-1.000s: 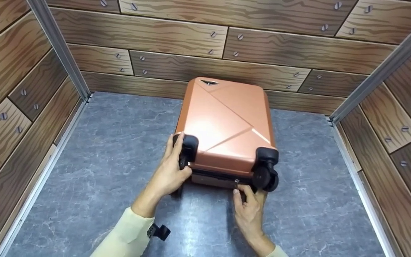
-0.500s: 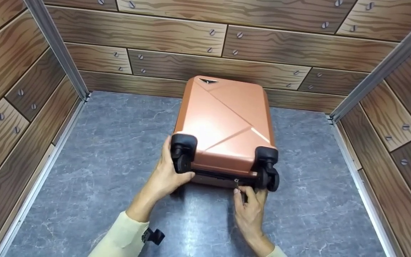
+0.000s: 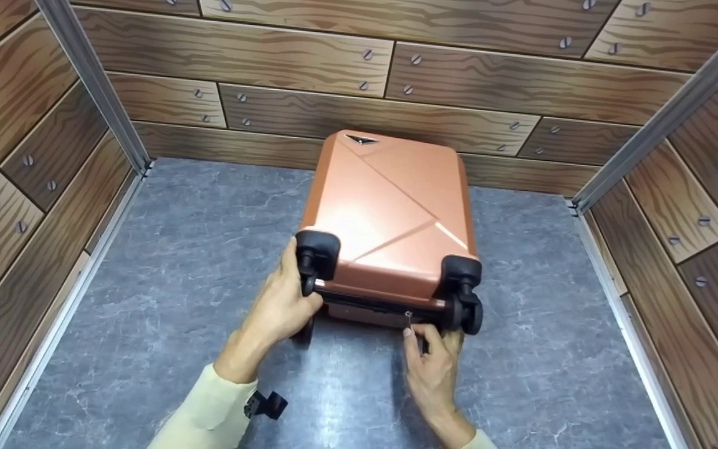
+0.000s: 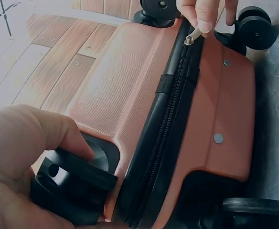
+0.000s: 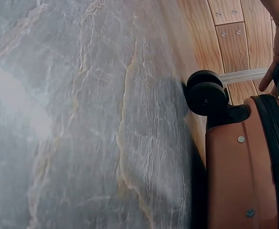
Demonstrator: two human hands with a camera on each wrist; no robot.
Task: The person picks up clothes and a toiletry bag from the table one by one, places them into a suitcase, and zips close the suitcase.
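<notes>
An orange hard-shell suitcase point(image 3: 390, 199) lies flat on the floor, its wheeled end toward me. At its near left corner my left hand point(image 3: 278, 305) grips a black caster wheel point(image 4: 72, 186), thumb and fingers on either side of it in the left wrist view. My right hand point(image 3: 434, 368) pinches a small metal zipper pull point(image 4: 194, 35) between thumb and forefinger, close to the right caster wheel point(image 3: 466, 312). From the pull, the zipper point(image 4: 164, 126) runs along the black seam toward the left wheel, its teeth meshed there. Only the right hand's fingertips show at the right wrist view's edge.
Wood-patterned panels point(image 3: 296, 68) rise behind the suitcase and on both sides, with metal corner posts point(image 3: 94, 87). Grey marbled floor point(image 3: 209, 249) surrounds the suitcase. A black camera mount point(image 3: 268, 404) sits on the left wrist.
My left fingers have slid from the top of the left wheel housing down its outer side, and the wheel has swivelled. The right hand keeps its pinch on the zipper pull, almost unmoved.
</notes>
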